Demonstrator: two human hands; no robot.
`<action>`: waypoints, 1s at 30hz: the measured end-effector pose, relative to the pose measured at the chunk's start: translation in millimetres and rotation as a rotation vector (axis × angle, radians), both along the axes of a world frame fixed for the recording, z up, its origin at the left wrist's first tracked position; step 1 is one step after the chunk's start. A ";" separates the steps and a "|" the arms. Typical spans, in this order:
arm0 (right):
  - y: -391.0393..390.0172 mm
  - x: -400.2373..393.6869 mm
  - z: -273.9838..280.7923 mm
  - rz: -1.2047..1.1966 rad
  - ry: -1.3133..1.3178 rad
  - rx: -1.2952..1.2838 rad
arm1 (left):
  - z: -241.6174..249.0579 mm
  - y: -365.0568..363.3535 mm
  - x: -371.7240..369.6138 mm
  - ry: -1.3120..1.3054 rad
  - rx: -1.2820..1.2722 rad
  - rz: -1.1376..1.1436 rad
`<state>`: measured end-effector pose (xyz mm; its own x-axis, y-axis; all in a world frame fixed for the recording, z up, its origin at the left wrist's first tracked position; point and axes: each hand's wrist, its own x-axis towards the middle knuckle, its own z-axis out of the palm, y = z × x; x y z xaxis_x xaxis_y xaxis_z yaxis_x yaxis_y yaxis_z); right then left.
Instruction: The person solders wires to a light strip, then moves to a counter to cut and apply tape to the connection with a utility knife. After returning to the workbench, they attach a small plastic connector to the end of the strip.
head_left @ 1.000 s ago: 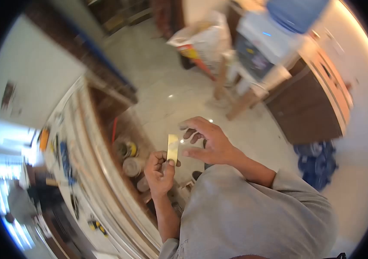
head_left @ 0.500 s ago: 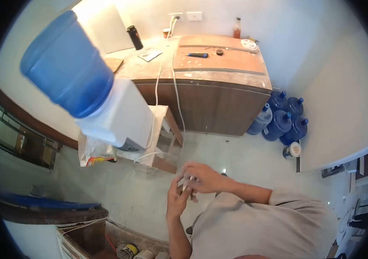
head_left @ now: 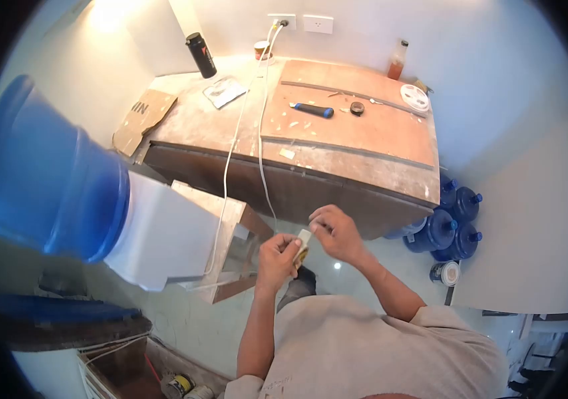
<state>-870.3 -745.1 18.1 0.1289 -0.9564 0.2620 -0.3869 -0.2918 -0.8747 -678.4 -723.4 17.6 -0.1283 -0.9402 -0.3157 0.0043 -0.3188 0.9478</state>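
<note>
My left hand (head_left: 278, 261) is closed around a small pale, flat piece (head_left: 304, 237) with yellow and dark colouring lower down. What kind of thing it is I cannot make out. Just to the right and slightly higher, my right hand (head_left: 337, 234) has its fingers curled together close to the top of that piece. Whatever its fingertips pinch, if anything, is too small to name. Both hands are in front of the wooden counter (head_left: 197, 143), below its front edge.
On the counter lie a blue-and-black cutter (head_left: 312, 110), a dark tape roll (head_left: 357, 108) and a white spool (head_left: 414, 98). A water dispenser (head_left: 167, 229) stands left beside hanging white cords (head_left: 262, 143). Blue water jugs (head_left: 435, 229) and a paint can (head_left: 445, 273) stand right.
My hands have moved apart and up in view, nearer the counter; they were together before. The pale piece now shows clearly in my left hand. The view has shifted closer to the counter.
</note>
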 end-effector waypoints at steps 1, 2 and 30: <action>-18.1 -3.8 -2.9 -0.075 -0.015 -0.024 | -0.1 -23.8 1.7 0.003 0.003 0.009; -34.7 -12.8 -0.6 -0.110 0.005 -0.017 | 2.5 -48.4 1.8 -0.018 0.002 0.029; -414.2 -76.3 -38.8 0.180 0.787 0.012 | -38.8 -376.9 8.1 -0.231 0.501 0.152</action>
<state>-946.5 -1159.3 -20.8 0.4237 -0.9056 0.0204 -0.8388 -0.4008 -0.3684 -670.3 -1100.3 -21.2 0.1221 -0.6711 -0.7312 -0.1043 -0.7413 0.6630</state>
